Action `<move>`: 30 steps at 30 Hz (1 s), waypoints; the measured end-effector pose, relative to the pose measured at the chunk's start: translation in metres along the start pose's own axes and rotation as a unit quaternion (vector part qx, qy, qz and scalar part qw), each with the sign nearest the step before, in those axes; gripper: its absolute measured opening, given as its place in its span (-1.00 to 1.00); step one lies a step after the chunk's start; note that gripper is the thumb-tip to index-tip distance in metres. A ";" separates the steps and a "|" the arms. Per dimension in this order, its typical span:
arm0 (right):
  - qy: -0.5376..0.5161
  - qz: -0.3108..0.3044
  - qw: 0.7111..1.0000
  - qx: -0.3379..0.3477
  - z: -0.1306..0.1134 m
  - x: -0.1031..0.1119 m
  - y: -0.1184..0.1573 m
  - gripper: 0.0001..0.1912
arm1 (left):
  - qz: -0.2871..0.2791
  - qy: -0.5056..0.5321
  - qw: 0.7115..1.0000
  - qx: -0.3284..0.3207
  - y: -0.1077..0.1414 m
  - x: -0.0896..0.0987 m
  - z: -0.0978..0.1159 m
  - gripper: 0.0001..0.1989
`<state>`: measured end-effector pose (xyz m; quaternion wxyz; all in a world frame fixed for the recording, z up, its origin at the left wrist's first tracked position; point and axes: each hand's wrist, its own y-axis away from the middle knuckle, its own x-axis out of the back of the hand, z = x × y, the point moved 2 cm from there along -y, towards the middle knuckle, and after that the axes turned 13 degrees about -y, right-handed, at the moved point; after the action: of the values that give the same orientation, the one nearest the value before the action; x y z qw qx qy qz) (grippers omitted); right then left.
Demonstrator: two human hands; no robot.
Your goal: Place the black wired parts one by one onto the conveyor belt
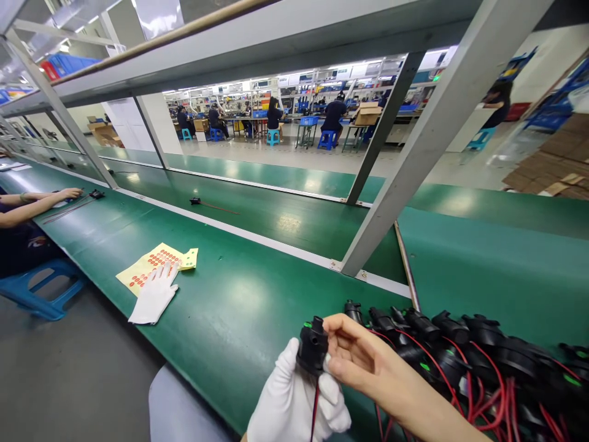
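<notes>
A small black part (313,348) with a green mark near its top and a red and black wire hanging down is in the white-gloved fingers of my left hand (294,399). My bare right hand (356,356) touches the same part from the right, its fingers bent against the side. To the right lies a heap of similar black parts (483,344) with red wires, partly behind my right forearm. An unworn white glove (156,298) rests on a yellow sheet of red stickers (140,273) on the green bench (221,307).
Grey metal posts (414,147) rise from a rail behind the bench. One black part (196,201) with a wire lies on the green strip beyond. At the far left, a person's hands (69,194) are beside another part (96,194). Several seated people are in the background.
</notes>
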<state>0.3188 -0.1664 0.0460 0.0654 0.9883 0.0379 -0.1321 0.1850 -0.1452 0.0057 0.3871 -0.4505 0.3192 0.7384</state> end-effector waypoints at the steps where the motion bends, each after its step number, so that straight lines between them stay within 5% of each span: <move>1: 0.015 -0.008 1.000 -0.001 -0.001 -0.002 0.000 -0.63 | -0.001 -0.014 1.000 -0.001 -0.001 0.000 -0.001 -0.50; 5: 0.103 -0.051 0.993 0.020 -0.018 -0.010 -0.001 -0.80 | 0.036 -0.150 0.985 -0.072 0.002 -0.004 0.002 -0.42; 9: 0.241 -0.020 0.962 0.131 -0.044 -0.009 0.003 -0.72 | 0.151 -0.357 0.903 -0.183 0.014 -0.011 0.018 -0.50; 16: 0.370 0.002 0.862 0.347 -0.061 -0.027 0.017 -0.83 | 0.239 -0.524 0.794 -0.196 0.021 -0.001 0.021 -0.33; 20: 0.404 -0.011 0.838 0.367 -0.062 -0.035 0.017 -0.79 | 0.260 -0.573 0.741 -0.236 0.021 0.004 0.016 -0.38; 23: 0.400 -0.022 0.847 0.351 -0.059 -0.036 0.014 -0.79 | 0.282 -0.585 0.712 -0.267 0.025 0.005 0.013 -0.45; 25: 0.380 -0.006 0.862 0.334 -0.053 -0.036 0.011 -0.83 | 0.300 -0.561 0.722 -0.272 0.025 0.006 0.011 -0.49; 30: 0.266 0.066 0.921 0.277 -0.027 -0.026 -0.002 -0.98 | 0.216 -0.360 0.886 -0.198 0.009 0.006 0.007 -0.53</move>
<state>0.3010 -0.1624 0.0783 -0.2151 0.9660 -0.0492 0.1348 0.1724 -0.1427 0.0038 0.2091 -0.1405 0.0945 0.9631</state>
